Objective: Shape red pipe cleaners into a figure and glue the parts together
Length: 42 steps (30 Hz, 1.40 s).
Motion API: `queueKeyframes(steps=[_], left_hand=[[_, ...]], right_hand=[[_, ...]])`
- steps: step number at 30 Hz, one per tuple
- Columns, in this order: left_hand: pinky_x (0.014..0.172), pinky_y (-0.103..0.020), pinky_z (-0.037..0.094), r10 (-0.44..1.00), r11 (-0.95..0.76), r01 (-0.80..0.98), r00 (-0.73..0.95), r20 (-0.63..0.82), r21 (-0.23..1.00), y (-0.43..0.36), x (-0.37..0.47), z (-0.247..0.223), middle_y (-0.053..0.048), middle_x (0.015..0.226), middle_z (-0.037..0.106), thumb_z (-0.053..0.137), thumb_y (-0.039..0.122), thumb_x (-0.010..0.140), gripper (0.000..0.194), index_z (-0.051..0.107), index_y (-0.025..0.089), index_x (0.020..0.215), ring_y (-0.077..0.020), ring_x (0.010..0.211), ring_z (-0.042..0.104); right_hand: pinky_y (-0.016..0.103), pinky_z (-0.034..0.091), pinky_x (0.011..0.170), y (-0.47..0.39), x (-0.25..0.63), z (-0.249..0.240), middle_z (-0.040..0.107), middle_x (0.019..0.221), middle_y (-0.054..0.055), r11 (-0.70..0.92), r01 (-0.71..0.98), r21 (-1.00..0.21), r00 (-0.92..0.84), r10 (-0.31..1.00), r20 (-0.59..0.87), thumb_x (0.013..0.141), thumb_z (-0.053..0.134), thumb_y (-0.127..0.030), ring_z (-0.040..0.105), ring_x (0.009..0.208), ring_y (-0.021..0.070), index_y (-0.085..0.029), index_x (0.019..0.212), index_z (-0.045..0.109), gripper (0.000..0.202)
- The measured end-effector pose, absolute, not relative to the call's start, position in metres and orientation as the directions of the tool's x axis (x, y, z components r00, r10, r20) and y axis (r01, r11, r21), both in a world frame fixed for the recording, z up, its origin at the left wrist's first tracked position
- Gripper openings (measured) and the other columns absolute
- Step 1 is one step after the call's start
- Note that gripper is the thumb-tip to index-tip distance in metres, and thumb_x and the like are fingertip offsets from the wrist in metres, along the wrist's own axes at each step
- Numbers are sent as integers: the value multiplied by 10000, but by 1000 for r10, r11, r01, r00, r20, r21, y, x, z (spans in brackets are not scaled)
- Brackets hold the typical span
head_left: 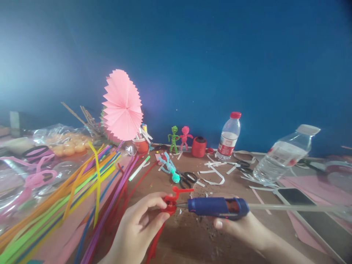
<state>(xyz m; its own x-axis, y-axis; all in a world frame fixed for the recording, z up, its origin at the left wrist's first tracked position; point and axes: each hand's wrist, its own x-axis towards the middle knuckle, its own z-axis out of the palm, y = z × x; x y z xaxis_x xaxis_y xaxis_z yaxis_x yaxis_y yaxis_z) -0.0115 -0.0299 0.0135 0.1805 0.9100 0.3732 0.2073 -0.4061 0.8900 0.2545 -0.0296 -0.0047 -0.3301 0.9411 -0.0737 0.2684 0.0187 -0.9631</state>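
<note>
Between the thumb and fingers of my left hand (141, 216) is a small red pipe-cleaner piece (171, 205), bent and coiled, with one end sticking out to the right. My right hand (242, 227) is wrapped round a blue glue gun (209, 207). Its metal tip points left and meets, or nearly meets, the red piece. A clear glue stick (286, 208) runs out of the gun's back end. Beyond the hands lies a light-blue pipe-cleaner figure (170, 168), beside black-handled scissors (188, 179).
Colourful pipe cleaners (68, 194) spread across the left. Green (173, 139) and pink (185, 137) figures stand at the back, near a red pot (198, 147). Two bottles (228, 137) (286, 156), paper strips and a phone (295, 197) are at right. A pink paper fan (123, 106) stands back left.
</note>
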Motion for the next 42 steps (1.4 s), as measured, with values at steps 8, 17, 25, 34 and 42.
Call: queueKeyframes(steps=[8, 17, 25, 34, 42], left_hand=[[769, -107, 536, 896, -436, 253, 218, 388, 864, -31, -11, 16, 25, 1015, 732, 634, 61, 778, 212, 633, 262, 845, -128, 900, 710], [747, -139, 560, 901, -430, 247, 188, 392, 869, -31, -10, 16, -6, 996, 740, 640, 58, 763, 187, 644, 236, 819, -158, 873, 721], [762, -130, 550, 902, -424, 249, 198, 382, 871, -31, -10, 16, -1, 1011, 732, 630, 55, 776, 201, 643, 247, 833, -148, 897, 712], [761, -122, 545, 899, -432, 252, 204, 389, 866, -31, -11, 15, 15, 999, 734, 633, 68, 779, 195, 639, 254, 833, -138, 891, 711], [754, -151, 561, 908, -414, 257, 193, 373, 873, -32, -9, 18, -12, 998, 734, 636, 80, 778, 163, 640, 238, 816, -161, 893, 712]], right_hand=[[376, 539, 743, -34, 253, -13, 680, 878, 103, 42, 279, -959, -247, 969, -30, 664, 689, -568, 637, 835, 267, -147, 1005, 642, 544], [389, 549, 739, -35, 253, -14, 696, 856, 102, -4, 275, -961, -203, 977, -62, 637, 695, -594, 661, 809, 275, -146, 1002, 628, 582], [392, 547, 732, -38, 250, -9, 692, 859, 91, -9, 286, -958, -169, 984, -59, 606, 721, -592, 650, 795, 270, -163, 975, 645, 571], [361, 547, 693, -35, 252, -12, 676, 794, 77, -1, 279, -960, -199, 978, -59, 623, 714, -568, 640, 743, 246, -156, 913, 623, 512], [317, 550, 660, -33, 254, -7, 681, 764, 65, 57, 301, -952, -293, 955, -35, 664, 679, -585, 632, 702, 219, -166, 883, 648, 474]])
